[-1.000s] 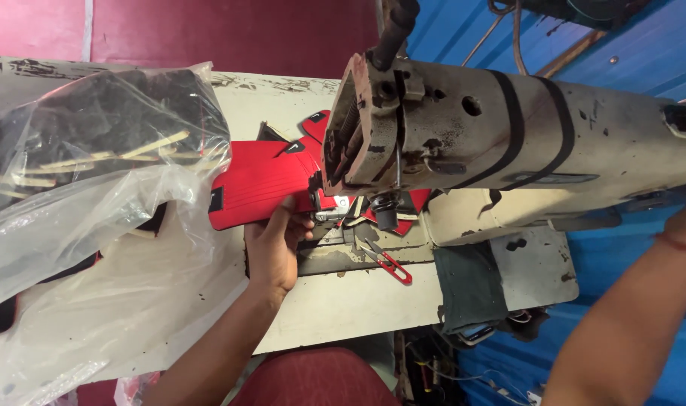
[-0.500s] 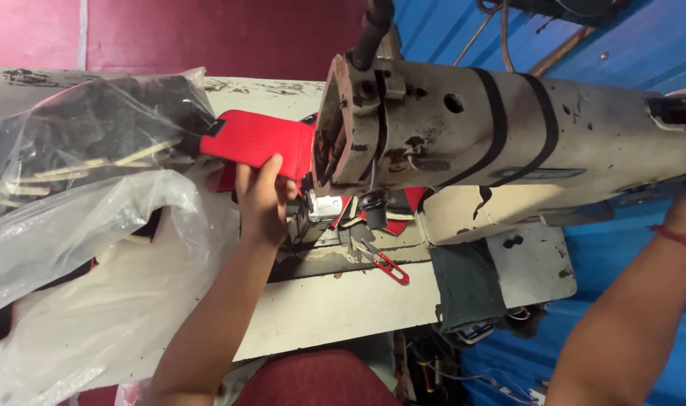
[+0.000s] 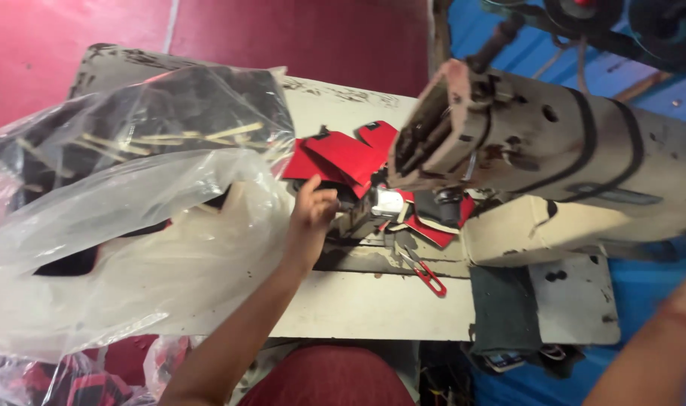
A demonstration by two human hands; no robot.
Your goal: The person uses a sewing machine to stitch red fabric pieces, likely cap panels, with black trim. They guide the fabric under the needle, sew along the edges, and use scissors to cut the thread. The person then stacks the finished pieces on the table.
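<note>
The red leather cut pieces (image 3: 343, 162) lay fanned by the worn grey sewing machine's (image 3: 553, 150) needle, our loosely curled, empty left hand (image 3: 311, 214) touching their edge to keep them within reach

A worn, off-white work table (image 3: 373, 308) fills the middle of the view, its surface scuffed and stained. Beyond its far edge, a deep red wall (image 3: 283, 37) spans the left and centre, split by 1 pale vertical line. To the right, blue corrugated sheeting (image 3: 651, 83) runs from the far corner down to the near right side. A dark grey cloth (image 3: 504, 316) hangs over the table's near right edge. Daylight is soft and even, without hard shadows.
</note>
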